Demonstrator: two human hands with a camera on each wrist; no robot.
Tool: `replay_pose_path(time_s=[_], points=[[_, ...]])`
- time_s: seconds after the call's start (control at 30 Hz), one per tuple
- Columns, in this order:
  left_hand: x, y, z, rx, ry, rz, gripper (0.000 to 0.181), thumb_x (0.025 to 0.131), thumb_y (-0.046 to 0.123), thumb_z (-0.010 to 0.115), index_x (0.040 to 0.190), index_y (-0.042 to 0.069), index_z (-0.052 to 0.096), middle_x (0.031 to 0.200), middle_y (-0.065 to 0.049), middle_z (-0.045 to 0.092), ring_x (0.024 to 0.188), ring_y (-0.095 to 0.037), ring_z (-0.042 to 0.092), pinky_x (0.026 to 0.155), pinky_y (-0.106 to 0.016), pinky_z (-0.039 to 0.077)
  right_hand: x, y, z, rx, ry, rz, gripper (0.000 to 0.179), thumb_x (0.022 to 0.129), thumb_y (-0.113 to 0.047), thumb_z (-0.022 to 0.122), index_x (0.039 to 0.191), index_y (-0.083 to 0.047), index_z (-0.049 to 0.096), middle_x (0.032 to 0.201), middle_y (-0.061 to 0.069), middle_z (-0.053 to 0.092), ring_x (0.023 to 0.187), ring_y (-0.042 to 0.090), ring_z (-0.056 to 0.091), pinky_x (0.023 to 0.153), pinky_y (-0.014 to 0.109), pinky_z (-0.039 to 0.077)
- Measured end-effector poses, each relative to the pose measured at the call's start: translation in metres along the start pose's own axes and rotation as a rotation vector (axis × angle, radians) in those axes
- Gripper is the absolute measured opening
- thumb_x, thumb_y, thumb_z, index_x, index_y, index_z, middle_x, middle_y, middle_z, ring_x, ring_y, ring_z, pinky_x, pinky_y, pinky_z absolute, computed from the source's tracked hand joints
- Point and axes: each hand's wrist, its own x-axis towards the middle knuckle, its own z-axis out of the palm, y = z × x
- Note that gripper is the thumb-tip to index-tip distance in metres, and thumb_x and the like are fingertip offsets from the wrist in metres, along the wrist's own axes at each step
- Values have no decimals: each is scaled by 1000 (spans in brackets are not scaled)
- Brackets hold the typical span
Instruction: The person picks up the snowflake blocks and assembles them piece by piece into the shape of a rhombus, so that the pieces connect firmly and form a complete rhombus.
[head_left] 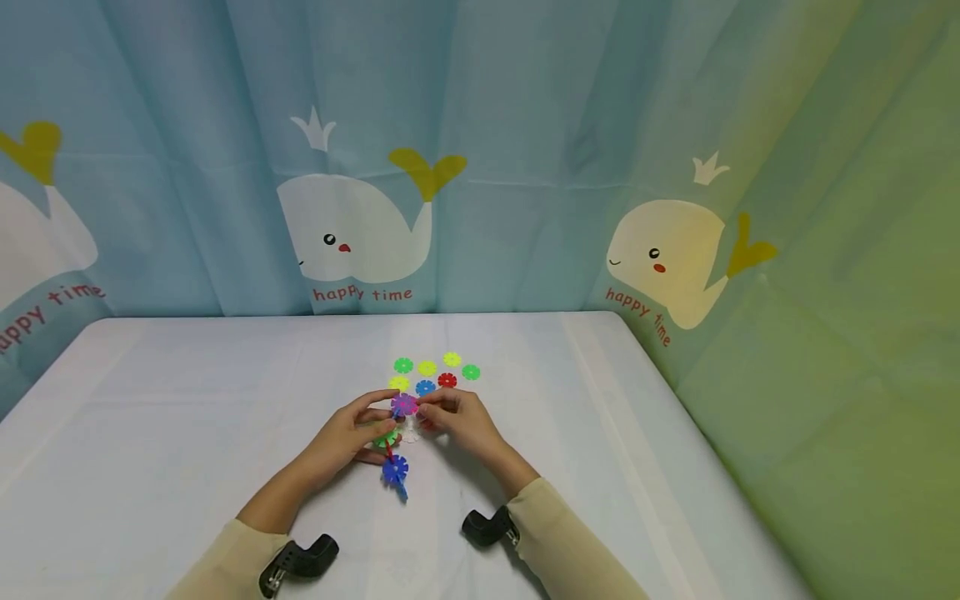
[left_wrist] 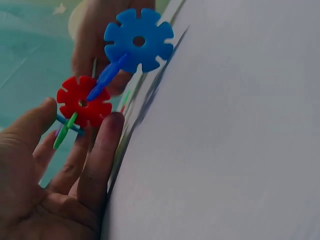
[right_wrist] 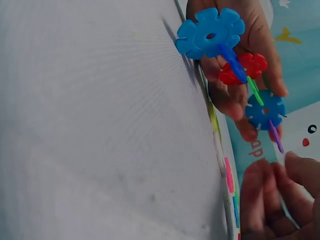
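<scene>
A chain of slotted plastic snowflake discs hangs between my hands. In the head view it runs from a purple disc [head_left: 403, 405] past a green disc [head_left: 386, 438] to a dark blue disc [head_left: 395, 469]. My left hand [head_left: 352, 433] grips the chain around its middle, thumb near the green disc. A red disc [left_wrist: 82, 102] and a light blue end disc [left_wrist: 150, 40] show in the left wrist view. With thumb and forefinger, my right hand [head_left: 461, 421] pinches the purple disc's edge; the right wrist view shows that disc [right_wrist: 276, 136] edge-on at the fingertips.
Beyond the hands, several loose discs lie flat on the white table [head_left: 187, 417], among them a red disc [head_left: 447, 380] and a light blue disc [head_left: 425, 387]. A clear disc [head_left: 409, 433] lies between the hands. A whale-printed curtain [head_left: 525, 167] hangs behind the table.
</scene>
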Motion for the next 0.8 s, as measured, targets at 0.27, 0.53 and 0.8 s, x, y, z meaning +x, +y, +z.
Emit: replay_pose_path(time_s=[0.27, 0.53, 0.8], points=[[-2, -1, -25, 2, 9, -24, 58, 99, 26, 61, 151, 15, 37, 138, -26, 51, 114, -26, 60, 77, -41, 60, 0, 5, 4, -213, 0, 35, 22, 89, -20, 74, 105, -6, 75, 88, 4, 73, 73, 8, 62, 65, 20, 51], [1, -2, -24, -18, 7, -33, 60, 98, 26, 62, 151, 15, 37, 136, -25, 52, 108, -22, 61, 78, -41, 59, 2, 5, 13, -363, 35, 13, 26, 78, -20, 85, 98, -7, 76, 74, -4, 62, 68, 8, 54, 60, 18, 46], [2, -4, -23, -17, 28, -30, 60, 97, 28, 64, 150, 16, 38, 136, -25, 53, 110, -25, 61, 79, -42, 59, 4, 4, 15, -405, 13, -10, 24, 76, -19, 86, 92, -10, 73, 76, -4, 59, 70, 9, 53, 62, 19, 46]])
